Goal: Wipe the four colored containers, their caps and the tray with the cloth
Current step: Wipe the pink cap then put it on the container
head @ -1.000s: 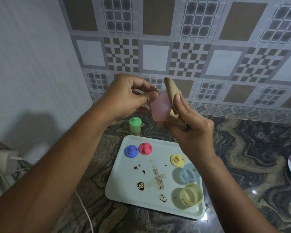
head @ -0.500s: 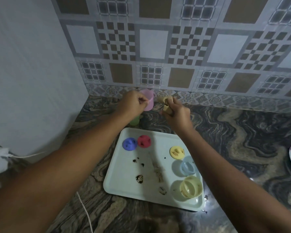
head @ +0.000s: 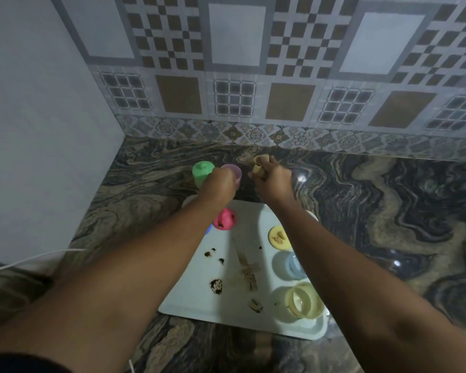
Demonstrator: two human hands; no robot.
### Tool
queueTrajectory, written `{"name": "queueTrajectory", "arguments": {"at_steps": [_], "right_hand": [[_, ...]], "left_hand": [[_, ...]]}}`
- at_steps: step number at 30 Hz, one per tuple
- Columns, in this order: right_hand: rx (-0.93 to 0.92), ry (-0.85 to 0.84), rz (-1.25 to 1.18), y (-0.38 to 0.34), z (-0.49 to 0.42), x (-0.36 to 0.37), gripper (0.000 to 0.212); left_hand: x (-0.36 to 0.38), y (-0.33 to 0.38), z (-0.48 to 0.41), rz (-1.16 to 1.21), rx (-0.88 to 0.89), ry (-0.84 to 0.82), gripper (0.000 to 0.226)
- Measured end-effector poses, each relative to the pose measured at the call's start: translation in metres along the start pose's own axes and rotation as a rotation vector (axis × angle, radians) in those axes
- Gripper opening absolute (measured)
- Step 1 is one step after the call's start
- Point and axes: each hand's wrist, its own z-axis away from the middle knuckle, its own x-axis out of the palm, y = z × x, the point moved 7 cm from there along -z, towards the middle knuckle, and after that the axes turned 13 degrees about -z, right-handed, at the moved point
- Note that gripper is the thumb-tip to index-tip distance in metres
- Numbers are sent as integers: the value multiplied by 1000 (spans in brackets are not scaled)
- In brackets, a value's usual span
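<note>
Far on the worktop [head: 388, 211] stands the green container [head: 203, 172]; just right of it the left hand [head: 219, 185] grips the pink container [head: 234, 170], fingers curled round it. Further right, the right hand [head: 273, 181] clutches the bunched cloth [head: 260, 165] in closed fingers. The stained tray [head: 197, 305] lies nearer.

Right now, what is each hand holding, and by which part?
The left hand grips the pink container by its near side at the rim. The right hand clutches the bunched cloth low down; its top pokes out above the fingers.
</note>
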Motion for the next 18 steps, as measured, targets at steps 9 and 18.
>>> {"name": "queueTrajectory", "arguments": {"at_steps": [9, 18], "right_hand": [[6, -21, -18, -2, 6, 17, 35], [82, 29, -102, -7, 30, 6, 45]], "left_hand": [[12, -17, -7, -26, -36, 6, 22], [-40, -17, 23, 21, 82, 238, 25]]}}
